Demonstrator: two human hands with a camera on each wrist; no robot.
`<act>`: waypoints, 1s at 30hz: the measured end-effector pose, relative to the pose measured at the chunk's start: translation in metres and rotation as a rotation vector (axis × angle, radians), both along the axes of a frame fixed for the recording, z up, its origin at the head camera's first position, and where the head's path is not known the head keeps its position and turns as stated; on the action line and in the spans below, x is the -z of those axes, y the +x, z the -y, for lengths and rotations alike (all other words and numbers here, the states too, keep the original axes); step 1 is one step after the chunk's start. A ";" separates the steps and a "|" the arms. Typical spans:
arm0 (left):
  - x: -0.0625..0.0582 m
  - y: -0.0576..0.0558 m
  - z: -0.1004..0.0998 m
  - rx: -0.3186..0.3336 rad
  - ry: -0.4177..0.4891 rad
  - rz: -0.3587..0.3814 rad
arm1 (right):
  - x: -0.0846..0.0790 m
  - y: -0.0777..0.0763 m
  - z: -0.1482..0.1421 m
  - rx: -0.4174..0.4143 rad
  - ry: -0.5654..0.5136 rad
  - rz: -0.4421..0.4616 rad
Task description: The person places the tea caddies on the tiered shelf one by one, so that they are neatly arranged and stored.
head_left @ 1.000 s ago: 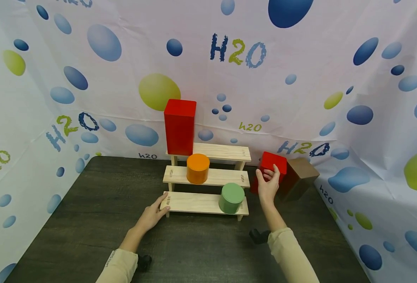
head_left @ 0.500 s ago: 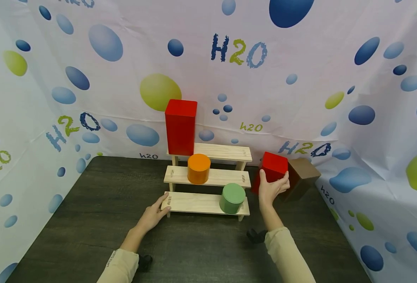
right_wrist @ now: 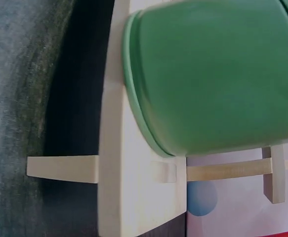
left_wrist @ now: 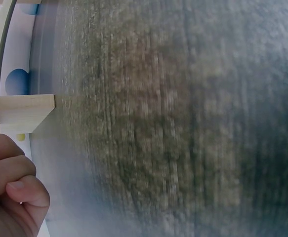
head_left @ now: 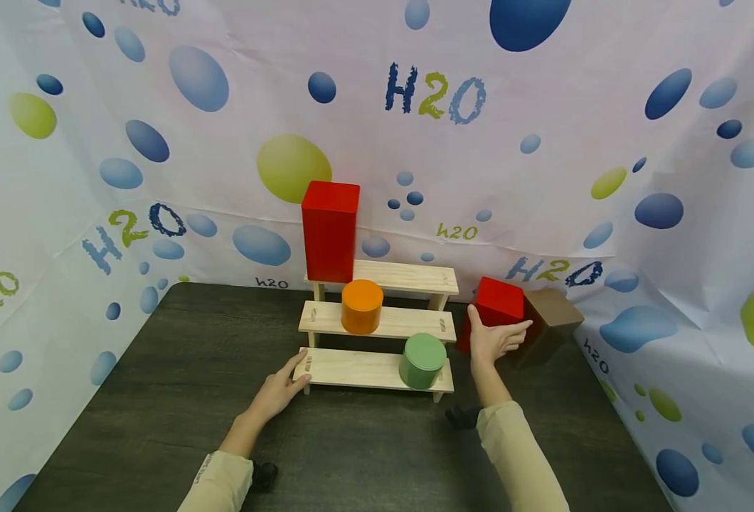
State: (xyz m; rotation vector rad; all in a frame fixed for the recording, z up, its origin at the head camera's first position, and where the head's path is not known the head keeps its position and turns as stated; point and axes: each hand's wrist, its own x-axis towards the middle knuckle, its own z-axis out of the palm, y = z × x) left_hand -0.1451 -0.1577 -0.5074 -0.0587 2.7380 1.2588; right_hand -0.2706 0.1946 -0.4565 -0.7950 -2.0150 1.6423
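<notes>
In the head view my left hand [head_left: 277, 395] holds the left end of the lowest board of a three-step wooden shelf [head_left: 351, 368]. The left wrist view has its curled fingers [left_wrist: 13, 170] at the board's edge, beside a shelf leg. My right hand [head_left: 492, 345] is right of the shelf, thumb and fingers spread apart in front of a red box [head_left: 501, 299]. Its fingers are not seen in the right wrist view. A green round canister [right_wrist: 218, 79] stands on the right end of the lowest step.
On the middle step stands an orange canister [head_left: 361, 313], and a tall red box [head_left: 330, 235] is on the top step at left. A brown box [head_left: 546, 327] stands close right of the smaller red box. Behind the dark table [head_left: 159, 398] hangs a printed curtain [head_left: 364, 142].
My right hand has come down from above the red box's front, with its fingers turning outward and spreading. The left hand stays on the shelf. The boxes and canisters keep their places.
</notes>
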 end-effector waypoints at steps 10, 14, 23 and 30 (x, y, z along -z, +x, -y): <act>0.000 0.000 0.001 0.006 -0.003 -0.013 | -0.002 -0.016 0.005 0.087 0.042 0.013; 0.000 0.001 0.002 0.010 0.006 -0.023 | -0.002 -0.020 0.005 0.137 0.055 0.024; 0.002 0.000 0.001 0.010 0.011 -0.024 | 0.000 -0.017 -0.001 0.110 0.080 0.001; 0.004 -0.001 0.002 0.008 0.009 -0.024 | 0.003 -0.006 -0.008 0.019 0.087 -0.020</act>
